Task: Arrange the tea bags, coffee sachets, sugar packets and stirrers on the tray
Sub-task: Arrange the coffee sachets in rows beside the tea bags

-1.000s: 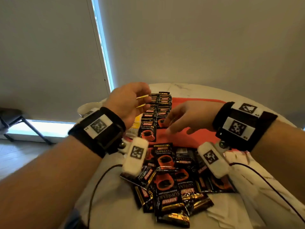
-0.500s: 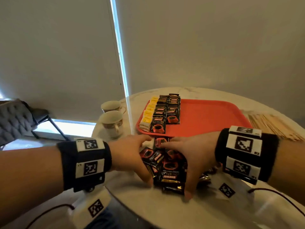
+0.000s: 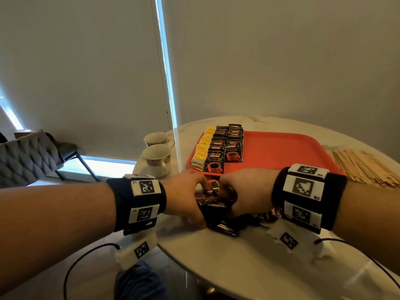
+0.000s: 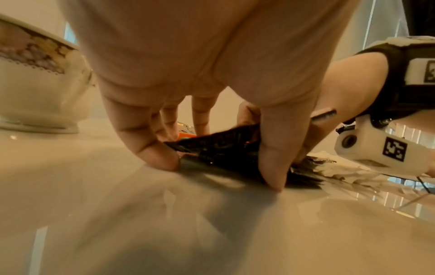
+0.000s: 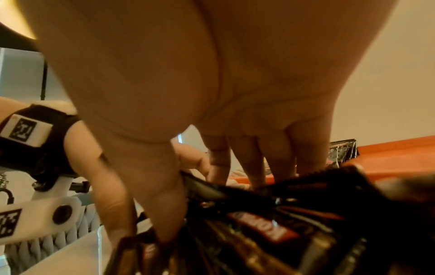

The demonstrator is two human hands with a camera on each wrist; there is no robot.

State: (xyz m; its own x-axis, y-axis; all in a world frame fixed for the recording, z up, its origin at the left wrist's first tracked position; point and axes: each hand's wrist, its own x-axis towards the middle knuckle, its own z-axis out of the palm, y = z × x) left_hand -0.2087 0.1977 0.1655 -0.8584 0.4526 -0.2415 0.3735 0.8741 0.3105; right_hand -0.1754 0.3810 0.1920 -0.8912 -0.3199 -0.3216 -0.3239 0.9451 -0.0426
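Two hands: left hand | right hand | both clamped on "KOPIKO SUPREMO" sachets

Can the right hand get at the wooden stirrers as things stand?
Probably yes, but not at once. The stirrers lie bare on the table to the right of the tray, with nothing on top. The right hand is busy, though: its fingers are gathering the loose coffee sachets with the left hand.
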